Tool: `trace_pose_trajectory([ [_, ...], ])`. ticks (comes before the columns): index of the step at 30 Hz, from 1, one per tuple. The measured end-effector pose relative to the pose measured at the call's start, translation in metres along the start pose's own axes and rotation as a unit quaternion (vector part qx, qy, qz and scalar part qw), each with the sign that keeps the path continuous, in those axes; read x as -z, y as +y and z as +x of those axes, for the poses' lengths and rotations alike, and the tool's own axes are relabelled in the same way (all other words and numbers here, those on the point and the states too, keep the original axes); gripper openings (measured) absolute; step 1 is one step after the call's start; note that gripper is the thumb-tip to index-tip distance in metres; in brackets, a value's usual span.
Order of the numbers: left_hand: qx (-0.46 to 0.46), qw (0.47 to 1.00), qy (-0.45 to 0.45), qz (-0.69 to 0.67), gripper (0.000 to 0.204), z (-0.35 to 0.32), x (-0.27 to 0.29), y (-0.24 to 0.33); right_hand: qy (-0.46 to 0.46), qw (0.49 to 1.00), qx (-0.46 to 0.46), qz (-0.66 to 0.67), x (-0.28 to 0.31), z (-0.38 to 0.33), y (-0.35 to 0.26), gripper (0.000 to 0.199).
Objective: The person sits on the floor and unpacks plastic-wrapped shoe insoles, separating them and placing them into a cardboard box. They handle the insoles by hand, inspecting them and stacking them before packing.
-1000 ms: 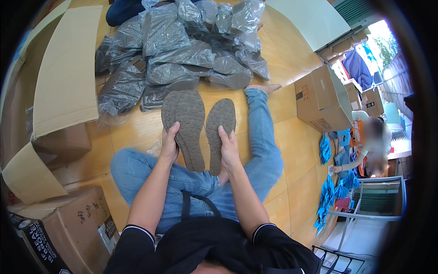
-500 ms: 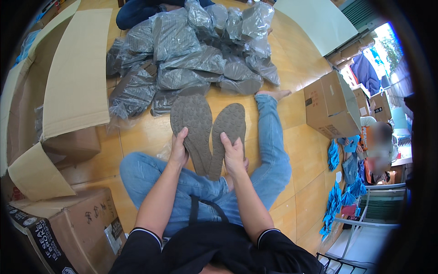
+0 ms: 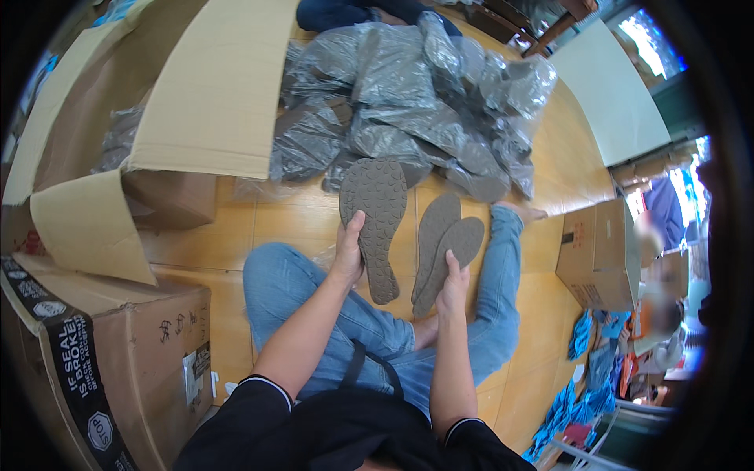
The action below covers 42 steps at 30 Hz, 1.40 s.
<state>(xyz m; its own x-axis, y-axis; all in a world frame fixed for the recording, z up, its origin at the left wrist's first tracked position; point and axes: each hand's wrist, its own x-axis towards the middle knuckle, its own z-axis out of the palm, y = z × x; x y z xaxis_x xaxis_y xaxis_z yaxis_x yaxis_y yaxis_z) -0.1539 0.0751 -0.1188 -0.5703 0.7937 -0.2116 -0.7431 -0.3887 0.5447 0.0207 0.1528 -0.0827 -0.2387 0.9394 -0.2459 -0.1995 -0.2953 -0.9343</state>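
My left hand (image 3: 351,250) is closed on a grey-brown shoe sole (image 3: 375,196), its studded tread facing me and its thumb on top. A second edge shows by that sole's narrow end, so another may lie behind it. In my right hand (image 3: 453,286) are two more soles, fanned apart: a front sole (image 3: 462,243) under the thumb and a rear sole (image 3: 437,224) partly covered by it. Their visible faces look smooth. Both pairs are held up over my crossed legs, with a gap between them.
A heap of soles in clear plastic bags (image 3: 400,118) lies ahead on the wooden floor. On the left stand an open carton (image 3: 212,86) and a taped carton (image 3: 157,337). Another carton (image 3: 597,251) is at right, near people and blue bundles (image 3: 558,416). Someone's dark-clothed legs (image 3: 345,14) are beyond the heap.
My hands have moved apart. The soles in my right hand now show smooth faces and are fanned, where a studded face showed before. The whole view has shifted, with the cartons appearing further right.
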Motion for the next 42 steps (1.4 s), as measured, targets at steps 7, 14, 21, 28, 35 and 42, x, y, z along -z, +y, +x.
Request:
trace_pose_trajectory([
  [7,-0.002,1.000,-0.005,0.002,0.058,-0.003,0.001,0.000,-0.144,0.980,-0.111,-0.079,-0.021,0.011,0.056,0.036],
  [14,-0.015,0.995,-0.024,0.097,0.073,0.000,-0.004,-0.012,-0.054,0.996,-0.070,0.008,-0.005,-0.010,0.000,0.040],
  [21,0.006,0.965,-0.094,0.245,0.070,-0.017,-0.007,-0.031,-0.130,0.991,-0.014,-0.039,-0.009,-0.030,0.002,0.042],
  [28,0.041,0.971,-0.048,0.232,0.061,-0.029,-0.009,-0.026,-0.059,0.989,-0.052,0.126,0.023,-0.030,-0.002,0.038],
  [35,0.106,0.992,-0.062,0.001,0.057,-0.055,-0.041,-0.020,-0.125,0.951,-0.140,0.246,0.060,-0.018,-0.014,0.037],
  [42,-0.043,0.948,0.017,0.316,0.052,-0.068,-0.054,-0.047,-0.177,0.973,-0.095,0.112,0.048,-0.026,-0.013,0.046],
])
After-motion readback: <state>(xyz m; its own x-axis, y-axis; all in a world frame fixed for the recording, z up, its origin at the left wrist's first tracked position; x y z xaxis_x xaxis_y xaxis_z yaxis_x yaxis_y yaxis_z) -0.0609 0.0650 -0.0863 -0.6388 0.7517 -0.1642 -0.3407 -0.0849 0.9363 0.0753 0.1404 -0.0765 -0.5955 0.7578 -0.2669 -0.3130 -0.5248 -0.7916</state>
